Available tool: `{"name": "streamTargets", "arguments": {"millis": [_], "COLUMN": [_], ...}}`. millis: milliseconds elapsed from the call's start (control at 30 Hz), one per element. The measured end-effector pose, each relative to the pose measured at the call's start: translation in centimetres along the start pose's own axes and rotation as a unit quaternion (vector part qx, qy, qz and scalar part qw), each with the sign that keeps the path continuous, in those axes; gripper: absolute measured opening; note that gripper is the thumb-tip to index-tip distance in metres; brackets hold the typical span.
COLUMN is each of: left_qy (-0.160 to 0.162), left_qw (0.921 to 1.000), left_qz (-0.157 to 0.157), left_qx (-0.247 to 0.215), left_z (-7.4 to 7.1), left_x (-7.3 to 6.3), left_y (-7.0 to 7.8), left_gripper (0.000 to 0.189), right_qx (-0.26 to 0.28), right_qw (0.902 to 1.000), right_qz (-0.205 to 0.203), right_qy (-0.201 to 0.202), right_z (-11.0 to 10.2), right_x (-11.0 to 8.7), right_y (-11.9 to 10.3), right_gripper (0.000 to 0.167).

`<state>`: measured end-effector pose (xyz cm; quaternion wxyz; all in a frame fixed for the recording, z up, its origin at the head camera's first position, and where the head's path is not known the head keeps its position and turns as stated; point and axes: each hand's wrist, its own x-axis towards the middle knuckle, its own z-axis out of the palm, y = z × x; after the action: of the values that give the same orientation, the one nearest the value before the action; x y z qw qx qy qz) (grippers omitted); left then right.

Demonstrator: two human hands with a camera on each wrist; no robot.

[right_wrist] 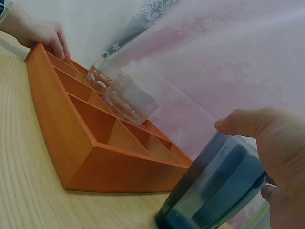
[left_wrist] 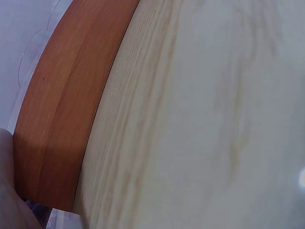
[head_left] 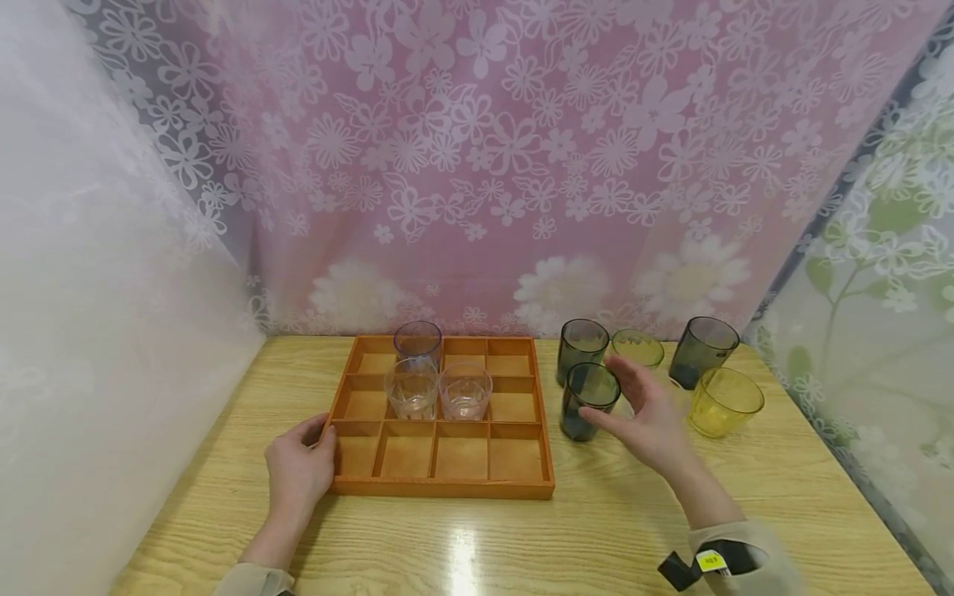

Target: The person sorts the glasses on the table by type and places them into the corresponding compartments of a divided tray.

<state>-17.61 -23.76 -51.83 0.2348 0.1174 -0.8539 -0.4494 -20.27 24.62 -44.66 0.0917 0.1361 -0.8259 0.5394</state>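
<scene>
The left hand (head_left: 300, 465) is gripping the tray (head_left: 447, 488) by its left edge; the right hand (head_left: 650, 420) is pinching a dark glass (head_left: 587, 396) beside the right edge, table (head_left: 402, 542) stretching in front.

Pink floral curtain (head_left: 462, 165) behind wooden table (head_left: 387, 538)

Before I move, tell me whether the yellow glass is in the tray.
No: the yellow glass stands on the table, right of the tray.
</scene>
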Motion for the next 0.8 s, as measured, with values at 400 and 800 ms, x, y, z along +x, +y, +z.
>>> {"name": "streamTargets", "arguments": {"millis": [400, 800], "left_qy": [0.002, 0.001], "left_qw": [1.0, 0.9999], "left_qz": [0.004, 0.012], "left_qx": [-0.003, -0.005], "left_z": [0.0, -0.2], "left_x": [-0.1, 0.0], "left_y": [0.2, 0.3], "left_gripper": [0.023, 0.023], "right_qx": [0.013, 0.005], "right_qw": [0.9995, 0.9992], "right_qz": [0.029, 0.041], "right_qy": [-0.007, 0.0], "right_z": [1.3, 2.2], "right_x": [0.5, 0.9], "right_y": [1.2, 2.4], "right_gripper": [0.094, 0.094]}}
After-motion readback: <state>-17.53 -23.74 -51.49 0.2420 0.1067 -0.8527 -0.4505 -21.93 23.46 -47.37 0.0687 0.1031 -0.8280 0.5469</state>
